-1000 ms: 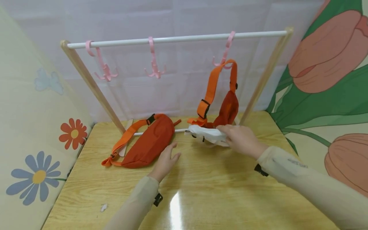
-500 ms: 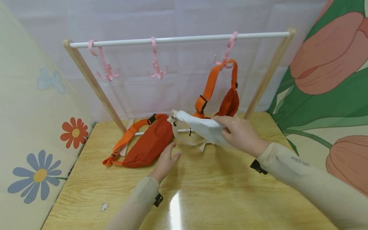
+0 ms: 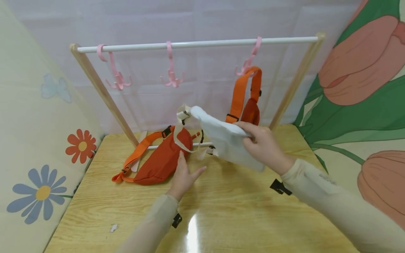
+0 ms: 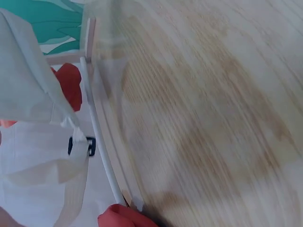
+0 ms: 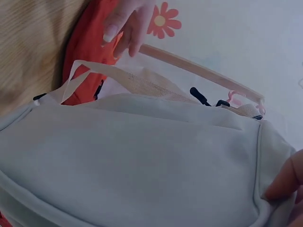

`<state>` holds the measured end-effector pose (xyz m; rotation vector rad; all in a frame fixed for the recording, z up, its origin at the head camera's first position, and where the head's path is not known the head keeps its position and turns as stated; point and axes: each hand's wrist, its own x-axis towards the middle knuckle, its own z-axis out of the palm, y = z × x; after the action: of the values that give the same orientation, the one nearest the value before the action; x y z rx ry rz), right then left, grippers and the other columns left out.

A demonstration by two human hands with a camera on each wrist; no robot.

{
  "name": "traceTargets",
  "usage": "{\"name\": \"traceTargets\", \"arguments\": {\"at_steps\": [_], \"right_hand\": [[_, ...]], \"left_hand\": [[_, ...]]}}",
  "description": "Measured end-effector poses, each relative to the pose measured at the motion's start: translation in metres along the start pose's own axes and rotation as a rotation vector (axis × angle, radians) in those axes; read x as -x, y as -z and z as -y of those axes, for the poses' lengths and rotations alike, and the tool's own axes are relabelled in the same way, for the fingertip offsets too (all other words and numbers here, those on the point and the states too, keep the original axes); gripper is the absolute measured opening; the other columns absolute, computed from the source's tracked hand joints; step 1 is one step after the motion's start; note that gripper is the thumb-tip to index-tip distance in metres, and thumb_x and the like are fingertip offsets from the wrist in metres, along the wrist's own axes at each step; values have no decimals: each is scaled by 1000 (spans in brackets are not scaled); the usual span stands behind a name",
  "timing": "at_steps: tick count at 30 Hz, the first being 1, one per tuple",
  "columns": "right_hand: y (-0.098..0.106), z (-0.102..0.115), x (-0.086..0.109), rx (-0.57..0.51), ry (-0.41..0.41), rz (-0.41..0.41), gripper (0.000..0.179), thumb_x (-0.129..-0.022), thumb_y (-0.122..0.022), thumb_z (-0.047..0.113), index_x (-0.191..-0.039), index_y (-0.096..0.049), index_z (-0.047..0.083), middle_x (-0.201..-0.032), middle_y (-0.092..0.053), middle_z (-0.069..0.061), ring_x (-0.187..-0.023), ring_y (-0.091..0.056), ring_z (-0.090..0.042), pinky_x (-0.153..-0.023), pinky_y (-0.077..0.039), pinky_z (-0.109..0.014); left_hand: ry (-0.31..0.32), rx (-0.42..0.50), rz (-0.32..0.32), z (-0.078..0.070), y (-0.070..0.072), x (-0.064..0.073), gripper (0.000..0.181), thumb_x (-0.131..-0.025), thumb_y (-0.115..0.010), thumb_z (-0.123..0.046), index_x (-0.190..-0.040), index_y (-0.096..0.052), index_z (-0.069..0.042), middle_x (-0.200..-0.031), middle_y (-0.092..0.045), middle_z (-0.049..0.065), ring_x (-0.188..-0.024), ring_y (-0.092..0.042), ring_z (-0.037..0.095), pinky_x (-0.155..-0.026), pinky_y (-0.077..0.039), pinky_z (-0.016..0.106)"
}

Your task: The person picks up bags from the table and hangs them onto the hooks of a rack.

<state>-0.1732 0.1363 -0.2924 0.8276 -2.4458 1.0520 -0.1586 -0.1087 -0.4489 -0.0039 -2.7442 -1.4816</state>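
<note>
My right hand (image 3: 264, 146) grips one end of a white waist bag (image 3: 224, 138), the thumb pressing its side in the right wrist view. The bag is raised off the table and tilted. A cream strap (image 5: 128, 80) with black buckles loops loosely from it toward the left. My left hand (image 3: 183, 177) has its fingers extended and thumb apart, just below that loop. It lies close to a red waist bag (image 3: 161, 160) with an orange strap; whether it touches bag or strap I cannot tell. Behind the white bag, another red waist bag (image 3: 251, 112) hangs by its orange strap, partly hidden.
A white rail (image 3: 205, 44) on wooden posts spans the back of the table (image 3: 221, 218). Three pink hooks hang from it: a left hook (image 3: 118, 80), a middle hook (image 3: 172, 75) and a right hook (image 3: 248, 63) bearing the strap. A lower white bar (image 3: 153, 147) runs near the tabletop.
My right hand has lifted and turned the white waist bag, its strap end swinging up and left. My left hand has shifted slightly, its fingers reaching a little higher.
</note>
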Motion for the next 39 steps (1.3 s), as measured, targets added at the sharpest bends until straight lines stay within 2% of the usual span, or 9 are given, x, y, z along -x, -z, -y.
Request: {"name": "traceTargets", "arguments": {"at_steps": [5, 10, 16, 20, 24, 28, 32, 35, 39], "right_hand": [[-3, 2, 1, -51, 30, -38, 47, -79, -47, -18, -117, -68, 0, -101, -69, -19, -53, -39, -14, -48, -31, -27], [-3, 7, 2, -115, 53, -79, 47, -78, -47, -20, -115, -68, -1, -105, -70, -17, -66, -49, -20, -56, -37, -26], [-2, 15, 6, -159, 61, -108, 47, -77, -46, -20, -116, -68, -3, -106, -69, -18, -67, -49, -19, -57, -38, -25], [-2, 17, 9, -193, 52, -115, 47, -78, -46, -19, -117, -67, -3, -109, -68, -19, -67, -49, -19, -57, -38, -23], [-2, 17, 12, -262, 34, -137, 48, -77, -44, -19, -116, -68, -3, -109, -69, -17, -76, -56, -17, -67, -44, -19], [-2, 16, 15, -296, 10, -168, 48, -76, -44, -20, -114, -68, -2, -107, -69, -16, -75, -55, -14, -67, -44, -18], [-1, 15, 19, -322, -34, -189, 48, -76, -43, -20, -113, -68, -3, -105, -69, -17, -75, -55, -12, -67, -44, -18], [-2, 13, 23, -346, -62, -193, 48, -75, -43, -21, -113, -68, -5, -105, -68, -17, -79, -57, -11, -70, -46, -17], [-3, 7, 28, -344, -64, -215, 47, -75, -43, -22, -112, -68, -7, -103, -68, -4, -77, -55, -12, -67, -44, -18]], "left_hand": [[11, 71, -105, -1, -6, -2, 120, -84, -75, -43, -149, 12, 8, -156, 8, 28, -145, -1, 36, -116, -10, 47], [79, 204, -135, -6, -3, -5, 120, -86, -74, -42, -148, 16, 9, -156, 13, 27, -145, 3, 35, -117, -6, 45], [107, 443, -173, -10, 6, -14, 110, -91, -71, -26, -149, 19, 3, -158, 8, 26, -142, -18, 40, -114, -22, 47], [95, 550, -236, -10, 9, -22, 101, -93, -67, -15, -153, 13, -4, -157, -6, 25, -139, -26, 41, -108, -33, 50], [49, 652, -317, -9, 12, -28, 90, -93, -65, -10, -154, 2, -6, -152, -23, 27, -134, -35, 39, -106, -35, 47], [41, 728, -380, -9, 21, -32, 79, -96, -61, -10, -151, -6, -2, -151, -24, 26, -136, -34, 36, -110, -30, 42], [100, 785, -391, -9, 35, -33, 69, -100, -56, -17, -150, -11, 0, -155, -20, 19, -141, -27, 29, -112, -27, 40], [120, 801, -397, -8, 43, -35, 47, -101, -53, -19, -137, -28, -2, -151, -30, 14, -141, -27, 24, -113, -27, 38], [146, 811, -429, -8, 50, -38, 17, -101, -53, -15, -109, -40, -9, -113, -48, 4, -119, -43, 19, -98, -35, 28]]}}
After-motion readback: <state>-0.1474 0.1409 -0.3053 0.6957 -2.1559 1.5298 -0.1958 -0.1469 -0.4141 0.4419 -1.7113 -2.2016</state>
